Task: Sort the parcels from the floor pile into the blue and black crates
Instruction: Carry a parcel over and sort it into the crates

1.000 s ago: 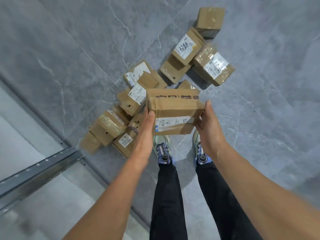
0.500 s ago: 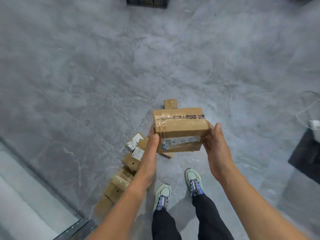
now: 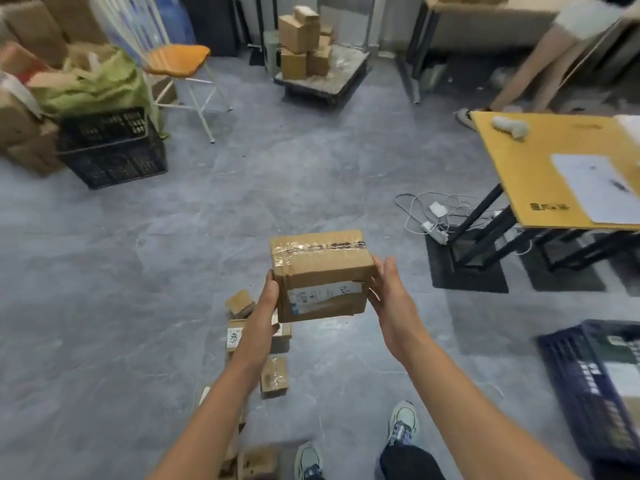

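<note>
I hold a brown taped parcel (image 3: 322, 271) with a white label at chest height, centre of view. My left hand (image 3: 268, 299) grips its left side and my right hand (image 3: 391, 299) grips its right side. The floor pile of small cardboard parcels (image 3: 273, 375) lies below my left forearm, which partly hides it. A black crate (image 3: 110, 150) stands on the floor at the far left. Cut off by the right edge, a blue crate (image 3: 588, 386) sits close by with something pale inside.
A yellow table (image 3: 536, 174) on black legs stands at right, with cables and a power strip (image 3: 433, 216) beneath. An orange-seated chair (image 3: 176, 60), a green sack (image 3: 93, 84), a trolley of boxes (image 3: 322, 74) and another person's legs (image 3: 540, 64) are at the back.
My view has swung up from the floor pile to the room. The parcel has risen with both hands still on it, and the two crates have come into sight.
</note>
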`<state>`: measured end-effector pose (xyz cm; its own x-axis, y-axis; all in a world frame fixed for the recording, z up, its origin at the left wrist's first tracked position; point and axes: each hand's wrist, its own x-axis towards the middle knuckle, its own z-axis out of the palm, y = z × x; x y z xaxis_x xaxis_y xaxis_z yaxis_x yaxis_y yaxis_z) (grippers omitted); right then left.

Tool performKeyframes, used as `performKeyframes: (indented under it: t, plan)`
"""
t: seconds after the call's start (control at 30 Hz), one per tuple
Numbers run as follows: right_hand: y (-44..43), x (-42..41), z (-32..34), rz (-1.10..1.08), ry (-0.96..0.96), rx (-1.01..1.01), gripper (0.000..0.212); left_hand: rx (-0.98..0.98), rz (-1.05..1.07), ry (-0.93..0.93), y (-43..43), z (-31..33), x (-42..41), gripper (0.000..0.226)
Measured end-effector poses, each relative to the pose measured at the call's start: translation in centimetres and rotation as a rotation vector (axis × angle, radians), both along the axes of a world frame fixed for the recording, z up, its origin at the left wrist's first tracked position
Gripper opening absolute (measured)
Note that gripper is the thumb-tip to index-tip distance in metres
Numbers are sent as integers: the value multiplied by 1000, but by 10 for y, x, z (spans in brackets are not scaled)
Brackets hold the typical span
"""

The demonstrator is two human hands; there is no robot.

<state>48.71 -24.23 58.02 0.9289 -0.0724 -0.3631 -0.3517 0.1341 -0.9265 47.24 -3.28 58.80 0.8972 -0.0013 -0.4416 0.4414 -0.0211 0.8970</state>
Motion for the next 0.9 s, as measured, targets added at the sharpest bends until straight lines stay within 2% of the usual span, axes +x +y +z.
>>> performKeyframes:
  t: [0.1,0.33,0.43,0.7,0.9]
  plan:
    - [-37,-24,25,-116,-25,-13,56,10,-111,-21,-37,17,2,55]
    - [-142,-93,60,-369,-41,-35,46,19,-385,-53,-153,47,-10,41]
    - [-195,-128,63,-470,-34,-31,45,29,-493,-74,-212,57,-23,45]
    - [-326,-222,69,-689,-38,14,41,51,-735,-82,-362,68,-70,31]
    - [-401,-291,64,-866,-63,-9,45,35,-904,-106,-457,71,-113,56]
